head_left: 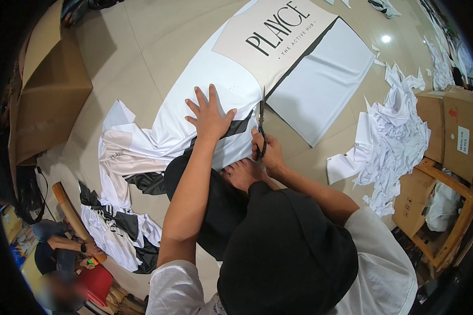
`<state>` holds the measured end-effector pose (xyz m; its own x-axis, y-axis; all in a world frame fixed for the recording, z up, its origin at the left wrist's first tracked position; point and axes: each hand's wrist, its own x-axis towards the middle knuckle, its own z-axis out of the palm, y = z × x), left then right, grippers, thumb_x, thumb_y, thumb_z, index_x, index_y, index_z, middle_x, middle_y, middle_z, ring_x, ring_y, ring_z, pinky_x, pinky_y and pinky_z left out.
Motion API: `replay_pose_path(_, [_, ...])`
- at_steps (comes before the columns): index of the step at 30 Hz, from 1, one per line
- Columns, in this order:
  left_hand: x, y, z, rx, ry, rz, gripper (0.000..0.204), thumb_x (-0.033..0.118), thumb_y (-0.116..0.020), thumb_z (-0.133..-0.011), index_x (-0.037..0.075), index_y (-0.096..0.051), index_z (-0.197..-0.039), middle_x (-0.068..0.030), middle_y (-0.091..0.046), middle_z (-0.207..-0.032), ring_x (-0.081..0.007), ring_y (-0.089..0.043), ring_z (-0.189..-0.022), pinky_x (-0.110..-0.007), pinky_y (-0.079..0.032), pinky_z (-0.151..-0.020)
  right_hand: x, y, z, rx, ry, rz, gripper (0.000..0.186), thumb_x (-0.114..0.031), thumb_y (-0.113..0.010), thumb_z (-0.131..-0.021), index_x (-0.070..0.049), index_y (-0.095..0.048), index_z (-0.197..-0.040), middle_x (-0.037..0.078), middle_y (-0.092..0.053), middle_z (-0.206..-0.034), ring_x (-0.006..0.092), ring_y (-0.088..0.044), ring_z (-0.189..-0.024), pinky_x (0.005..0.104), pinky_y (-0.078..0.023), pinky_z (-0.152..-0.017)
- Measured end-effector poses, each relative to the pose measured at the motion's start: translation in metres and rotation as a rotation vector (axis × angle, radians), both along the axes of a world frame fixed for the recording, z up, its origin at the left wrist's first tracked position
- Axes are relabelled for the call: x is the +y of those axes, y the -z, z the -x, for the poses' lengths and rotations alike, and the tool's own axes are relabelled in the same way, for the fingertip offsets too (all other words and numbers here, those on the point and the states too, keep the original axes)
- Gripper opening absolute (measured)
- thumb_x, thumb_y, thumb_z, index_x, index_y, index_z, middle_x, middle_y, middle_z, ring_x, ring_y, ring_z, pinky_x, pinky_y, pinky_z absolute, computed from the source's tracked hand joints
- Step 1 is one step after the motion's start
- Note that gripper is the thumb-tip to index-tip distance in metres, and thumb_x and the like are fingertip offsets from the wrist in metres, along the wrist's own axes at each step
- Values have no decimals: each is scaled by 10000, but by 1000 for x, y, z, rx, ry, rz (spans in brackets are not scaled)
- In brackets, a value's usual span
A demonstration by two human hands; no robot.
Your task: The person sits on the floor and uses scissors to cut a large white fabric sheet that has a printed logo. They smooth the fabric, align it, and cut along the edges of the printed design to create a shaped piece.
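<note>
A long sheet of white fabric (215,84) with a beige printed panel and black bands lies on the tiled floor. My left hand (209,114) presses flat on it, fingers spread, just left of the cut line. My right hand (265,152) grips black scissors (260,126), whose blades point away from me along the black band between the printed piece and a white piece (320,79) to the right. My bare foot (242,173) rests on the fabric below the scissors.
A heap of white fabric scraps (391,136) lies at the right, beside cardboard boxes (452,131) and a wooden frame (457,220). A large cardboard box (47,100) stands at the left. Cut fabric pieces (115,220) pile at lower left, where another person (63,252) sits.
</note>
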<state>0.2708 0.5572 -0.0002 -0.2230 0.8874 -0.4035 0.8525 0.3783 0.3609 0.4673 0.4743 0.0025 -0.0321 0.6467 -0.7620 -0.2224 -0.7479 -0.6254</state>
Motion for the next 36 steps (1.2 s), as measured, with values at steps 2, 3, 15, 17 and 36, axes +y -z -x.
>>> replay_pose_path(2, [1,0,-1,5,-1,2,1129,550,-840,-887,213,-226,-1773,-268,-35,-1833,-689,6,-1613,-917,-213,-1151,1,0,0,-6,-4,-2,476,-481,-802,-1018,-55,-636,-884,26,-607,-729,139,-593,-601,303,-460,-564])
replay_pose_path(3, [2,-1,-1,7,2,5,1126,550,-838,-889,211,-228,-1773,-268,-36,-1833,-690,5,-1612,-917,-213,-1150,1,2,0,-9,-3,-6,474,-478,-803,-1018,-56,-634,-883,27,-607,-730,139,-592,-601,303,-460,-563])
replay_pose_path(15, [1,-1,-1,13,15,1,1121,560,-823,-902,199,-222,-1777,-283,-34,-1828,-700,3,-1607,-922,-221,-1139,3,1,-1,-57,11,2,456,-432,-833,-996,-82,-604,-815,11,-588,-705,119,-559,-568,293,-436,-518])
replay_pose_path(17, [1,-1,-2,15,15,0,1120,560,-822,-904,199,-221,-1777,-282,-36,-1828,-698,4,-1608,-921,-224,-1138,3,2,-3,-50,12,0,451,-422,-837,-994,-83,-602,-812,8,-585,-701,117,-555,-565,292,-431,-511])
replay_pose_path(36, [3,-10,-4,9,-21,37,1130,520,-849,-890,202,-224,-1776,-256,-38,-1841,-668,4,-1627,-907,-197,-1164,6,3,-21,-118,-76,23,382,-380,-843,-974,-74,-638,-877,3,-587,-682,124,-539,-529,314,-403,-508])
